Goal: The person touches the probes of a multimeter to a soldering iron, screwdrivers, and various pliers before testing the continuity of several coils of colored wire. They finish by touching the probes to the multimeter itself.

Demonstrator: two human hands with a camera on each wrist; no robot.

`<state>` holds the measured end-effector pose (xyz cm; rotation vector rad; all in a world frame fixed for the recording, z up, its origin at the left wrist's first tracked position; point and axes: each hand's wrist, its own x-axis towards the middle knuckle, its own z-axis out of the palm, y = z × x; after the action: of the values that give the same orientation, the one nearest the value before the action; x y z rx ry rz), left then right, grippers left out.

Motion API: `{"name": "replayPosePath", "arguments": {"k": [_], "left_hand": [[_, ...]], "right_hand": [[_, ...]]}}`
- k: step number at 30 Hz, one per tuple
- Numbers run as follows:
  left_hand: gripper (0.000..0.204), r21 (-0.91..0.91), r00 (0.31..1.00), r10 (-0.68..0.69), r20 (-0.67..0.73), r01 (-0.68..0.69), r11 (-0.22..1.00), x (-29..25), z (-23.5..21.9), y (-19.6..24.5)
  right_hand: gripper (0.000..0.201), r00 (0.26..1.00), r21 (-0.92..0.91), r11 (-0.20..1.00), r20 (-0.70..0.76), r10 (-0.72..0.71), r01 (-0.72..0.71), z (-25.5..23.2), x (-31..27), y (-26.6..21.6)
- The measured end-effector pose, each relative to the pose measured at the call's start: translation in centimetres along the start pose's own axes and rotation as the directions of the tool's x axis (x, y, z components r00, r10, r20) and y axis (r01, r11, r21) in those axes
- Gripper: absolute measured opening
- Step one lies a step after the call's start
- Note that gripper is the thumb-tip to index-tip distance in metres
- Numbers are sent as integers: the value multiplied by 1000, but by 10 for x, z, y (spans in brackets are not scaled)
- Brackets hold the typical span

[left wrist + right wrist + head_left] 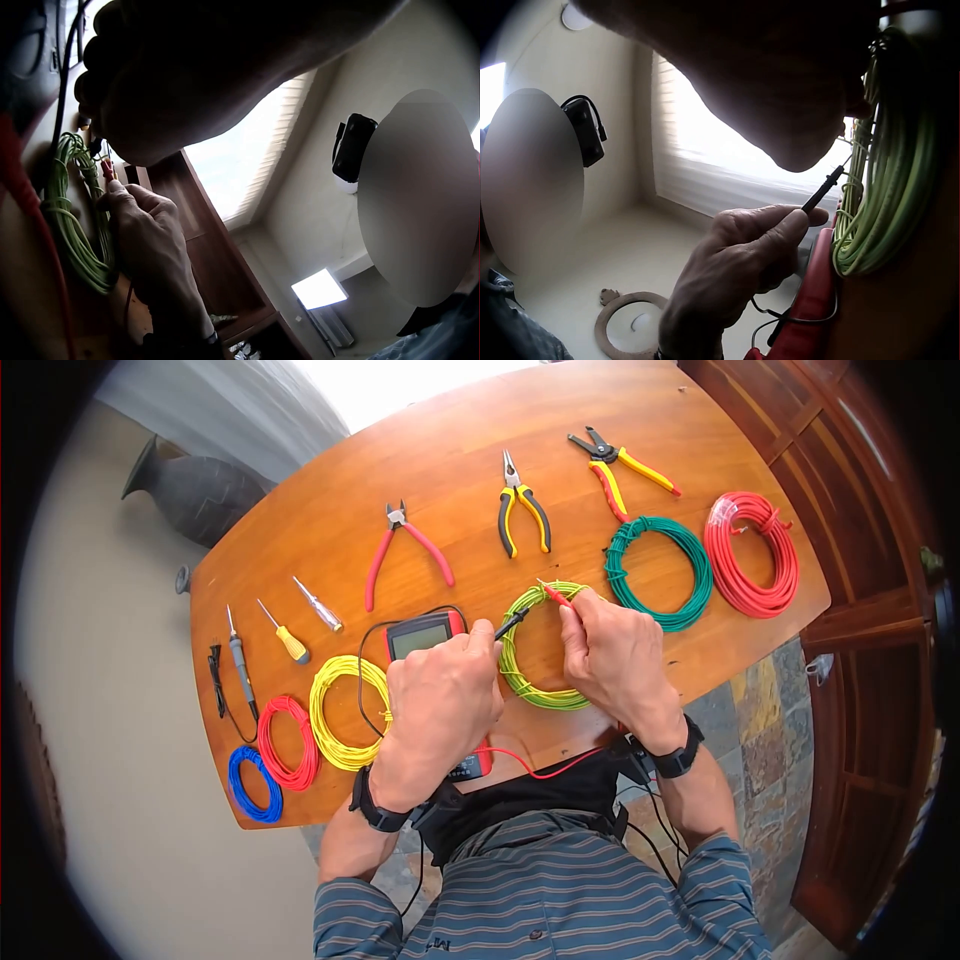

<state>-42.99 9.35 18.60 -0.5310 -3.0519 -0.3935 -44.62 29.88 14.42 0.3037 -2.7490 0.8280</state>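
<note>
Head view, slim black probe [513, 622], pointed red probe [556, 595], looped yellow-green wire [546, 697]

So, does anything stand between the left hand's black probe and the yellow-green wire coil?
Nothing visible does: the black probe, held in the left hand, points towards the yellow-green wire coil with no object between them.

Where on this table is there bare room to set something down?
Bare wood shows beyond the red-handled cutters toward the far edge, and between them and the long-nose pliers. Crowded: around the left hand, right hand, multimeter and yellow-green coil.
</note>
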Motion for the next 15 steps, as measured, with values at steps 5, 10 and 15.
{"name": "replayPosePath", "arguments": {"k": [5,10,15], "left_hand": [[17,24,999,-15,-38,16,1000,0,-3,5],[17,22,997,-4,-83,6,1000,0,-1,5],[16,40,999,-19,-39,21,999,1,-2,6]], "right_hand": [[17,998,48,998,-39,-39,41,0,-1,3],[16,995,75,994,-67,-72,77,3,-3,6],[16,996,67,995,-66,-63,67,2,-4,4]]}}
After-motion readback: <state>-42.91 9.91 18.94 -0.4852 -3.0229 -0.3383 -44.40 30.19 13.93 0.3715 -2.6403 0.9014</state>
